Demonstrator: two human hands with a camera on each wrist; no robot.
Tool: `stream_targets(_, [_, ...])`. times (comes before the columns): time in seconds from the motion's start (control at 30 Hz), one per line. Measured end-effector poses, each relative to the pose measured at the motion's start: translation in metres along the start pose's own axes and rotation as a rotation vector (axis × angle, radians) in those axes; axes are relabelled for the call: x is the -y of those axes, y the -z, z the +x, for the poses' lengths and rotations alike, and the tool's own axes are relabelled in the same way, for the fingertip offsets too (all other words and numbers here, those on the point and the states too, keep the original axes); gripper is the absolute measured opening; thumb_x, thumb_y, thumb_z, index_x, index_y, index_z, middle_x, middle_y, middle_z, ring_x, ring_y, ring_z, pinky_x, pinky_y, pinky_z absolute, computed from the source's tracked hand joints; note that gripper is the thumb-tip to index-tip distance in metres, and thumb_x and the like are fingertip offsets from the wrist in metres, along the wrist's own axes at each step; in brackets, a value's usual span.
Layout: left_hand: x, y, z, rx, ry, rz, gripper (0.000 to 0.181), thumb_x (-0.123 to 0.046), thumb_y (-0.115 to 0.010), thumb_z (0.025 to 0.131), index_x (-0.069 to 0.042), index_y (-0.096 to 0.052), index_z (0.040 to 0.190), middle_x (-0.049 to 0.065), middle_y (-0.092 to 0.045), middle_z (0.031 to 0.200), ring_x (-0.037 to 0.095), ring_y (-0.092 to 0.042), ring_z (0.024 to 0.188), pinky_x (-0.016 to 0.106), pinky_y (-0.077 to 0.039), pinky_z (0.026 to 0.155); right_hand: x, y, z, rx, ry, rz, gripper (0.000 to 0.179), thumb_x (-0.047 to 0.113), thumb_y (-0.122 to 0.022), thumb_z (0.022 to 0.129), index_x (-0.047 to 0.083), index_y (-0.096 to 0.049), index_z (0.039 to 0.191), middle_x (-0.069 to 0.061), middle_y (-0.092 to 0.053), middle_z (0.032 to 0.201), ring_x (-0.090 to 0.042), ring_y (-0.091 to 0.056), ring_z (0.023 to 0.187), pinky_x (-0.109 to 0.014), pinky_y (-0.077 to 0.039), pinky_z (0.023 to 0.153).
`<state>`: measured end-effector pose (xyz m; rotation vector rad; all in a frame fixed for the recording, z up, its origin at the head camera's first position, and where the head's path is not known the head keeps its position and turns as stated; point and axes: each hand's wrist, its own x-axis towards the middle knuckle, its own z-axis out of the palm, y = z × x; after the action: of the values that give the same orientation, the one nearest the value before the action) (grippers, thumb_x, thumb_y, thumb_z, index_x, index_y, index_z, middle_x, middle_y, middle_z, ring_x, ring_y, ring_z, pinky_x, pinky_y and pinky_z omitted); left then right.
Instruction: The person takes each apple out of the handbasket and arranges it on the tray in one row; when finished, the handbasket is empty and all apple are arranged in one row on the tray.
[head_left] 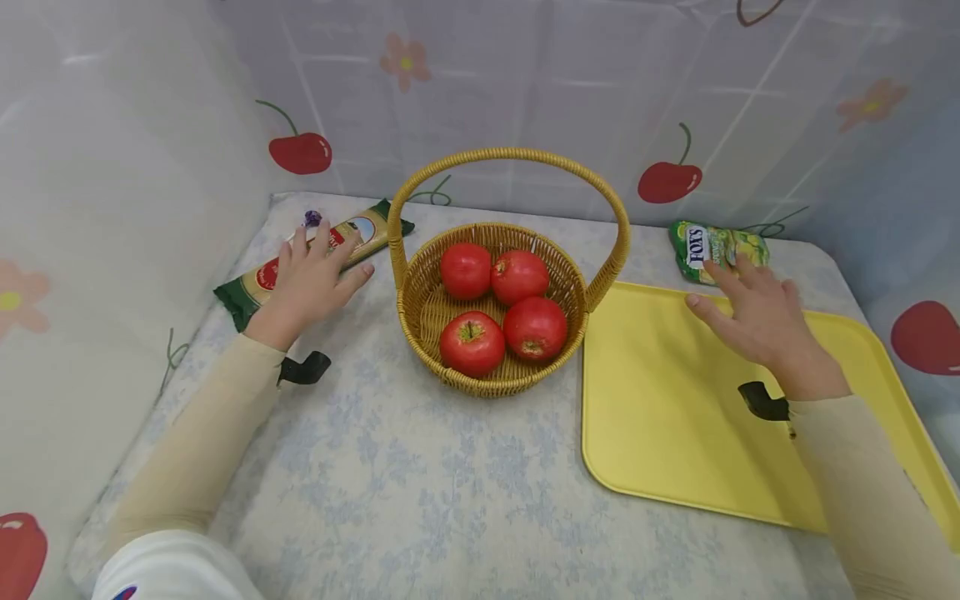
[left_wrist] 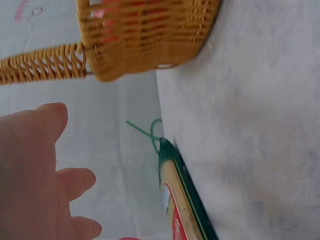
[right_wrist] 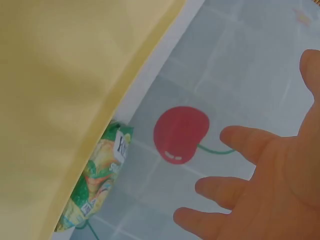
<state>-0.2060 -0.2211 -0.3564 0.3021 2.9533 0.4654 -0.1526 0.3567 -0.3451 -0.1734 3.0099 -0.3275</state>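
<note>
In the head view a wicker basket point(head_left: 495, 385) with a tall arched handle stands mid-table, holding several red apples point(head_left: 472, 343). My left hand point(head_left: 307, 283), fingers spread, hovers over a long green-and-gold packet point(head_left: 258, 287) at the back left and holds nothing. The left wrist view shows that packet point(left_wrist: 182, 200) lying apart from the fingers, below the basket's wall point(left_wrist: 150, 45). Above the yellow tray point(head_left: 660, 417) my right hand point(head_left: 765, 321) is spread with nothing in it. A green FOX'S candy bag point(head_left: 693, 250) lies just beyond its fingertips.
A small purple-wrapped item point(head_left: 312, 218) lies beside the long packet, partly hidden by the left hand. The patterned tablecloth point(head_left: 420, 483) covers the table. Hanging sheets with cherry and flower prints point(head_left: 510, 100) stand close around the back and sides.
</note>
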Motion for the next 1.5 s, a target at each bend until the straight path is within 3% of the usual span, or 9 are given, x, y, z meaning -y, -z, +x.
stream_targets(0.13, [-0.008, -0.006, -0.012, 0.002, -0.017, 0.01, 0.077, -0.065, -0.038, 0.103, -0.021, -0.021, 0.164, 0.025, 0.002, 0.171, 0.056, 0.008, 0.154, 0.073, 0.004, 0.119, 0.011, -0.001, -0.004, -0.013, 0.055, 0.025, 0.075, 0.055, -0.043, 0.105, 0.003, -0.031, 0.158, -0.039, -0.015, 0.163, -0.063, -0.016, 0.147, -0.081, -0.008, 0.111])
stream_targets(0.3, [-0.021, -0.014, -0.032, 0.009, -0.05, 0.009, 0.073, -0.06, -0.039, 0.105, -0.019, -0.024, 0.163, 0.027, -0.004, 0.17, 0.056, 0.002, 0.154, 0.073, -0.001, 0.119, 0.029, -0.002, -0.01, -0.013, 0.148, 0.046, 0.068, 0.047, -0.053, 0.104, 0.0, -0.043, 0.152, -0.036, -0.034, 0.158, -0.058, -0.029, 0.145, -0.074, -0.022, 0.112])
stream_targets(0.47, [-0.034, -0.025, -0.051, -0.003, -0.099, 0.006, 0.069, -0.056, -0.04, 0.106, -0.016, -0.03, 0.161, 0.029, -0.01, 0.169, 0.057, -0.003, 0.153, 0.075, -0.005, 0.118, 0.055, -0.001, -0.016, 0.056, 0.213, 0.089, 0.064, 0.046, -0.058, 0.103, 0.002, -0.049, 0.148, -0.028, -0.047, 0.153, -0.049, -0.04, 0.142, -0.068, -0.031, 0.113])
stream_targets(0.6, [-0.043, -0.034, -0.065, -0.017, -0.112, -0.025, 0.068, -0.052, -0.046, 0.106, -0.014, -0.032, 0.161, 0.03, -0.015, 0.168, 0.058, -0.005, 0.153, 0.075, -0.007, 0.118, 0.076, 0.001, -0.021, 0.086, 0.255, 0.095, 0.06, 0.045, -0.061, 0.101, 0.004, -0.054, 0.144, -0.022, -0.056, 0.147, -0.043, -0.049, 0.138, -0.063, -0.037, 0.112])
stream_targets(0.73, [-0.05, -0.042, -0.075, -0.048, -0.15, -0.057, 0.067, -0.046, -0.053, 0.105, -0.012, -0.035, 0.159, 0.031, -0.021, 0.166, 0.058, -0.011, 0.152, 0.075, -0.012, 0.117, 0.095, 0.0, -0.022, 0.067, 0.358, 0.08, 0.052, 0.04, -0.066, 0.1, 0.005, -0.06, 0.139, -0.019, -0.065, 0.138, -0.039, -0.059, 0.129, -0.059, -0.045, 0.106])
stream_targets(1.0, [-0.063, -0.055, -0.084, -0.07, -0.206, -0.107, 0.066, -0.043, -0.058, 0.103, -0.015, -0.037, 0.159, 0.03, -0.025, 0.165, 0.057, -0.018, 0.151, 0.075, -0.016, 0.117, 0.129, -0.009, -0.017, -0.018, 0.577, 0.083, 0.043, 0.031, -0.076, 0.093, 0.004, -0.069, 0.126, -0.011, -0.075, 0.119, -0.028, -0.071, 0.107, -0.047, -0.057, 0.091])
stream_targets(1.17, [-0.07, -0.06, -0.085, -0.071, -0.243, -0.122, 0.064, -0.043, -0.06, 0.102, -0.016, -0.04, 0.157, 0.031, -0.025, 0.164, 0.057, -0.021, 0.15, 0.073, -0.018, 0.118, 0.148, -0.015, -0.005, -0.051, 0.668, 0.109, 0.038, 0.027, -0.078, 0.092, 0.005, -0.072, 0.122, -0.009, -0.076, 0.112, -0.024, -0.071, 0.096, -0.042, -0.059, 0.083])
stream_targets(1.3, [-0.075, -0.065, -0.084, -0.066, -0.25, -0.146, 0.061, -0.043, -0.06, 0.102, -0.014, -0.046, 0.153, 0.033, -0.023, 0.164, 0.057, -0.022, 0.15, 0.072, -0.018, 0.118, 0.162, -0.021, 0.005, -0.074, 0.714, 0.108, 0.037, 0.029, -0.079, 0.09, 0.007, -0.072, 0.12, -0.009, -0.075, 0.111, -0.024, -0.068, 0.098, -0.04, -0.058, 0.082])
stream_targets(1.5, [-0.08, -0.07, -0.086, -0.104, -0.254, -0.213, 0.054, -0.04, -0.062, 0.101, -0.008, -0.054, 0.144, 0.035, -0.021, 0.164, 0.056, -0.023, 0.15, 0.07, -0.02, 0.119, 0.177, -0.027, 0.019, -0.06, 0.769, 0.111, 0.033, 0.026, -0.08, 0.088, 0.009, -0.073, 0.116, -0.015, -0.069, 0.123, -0.031, -0.063, 0.115, -0.046, -0.056, 0.094])
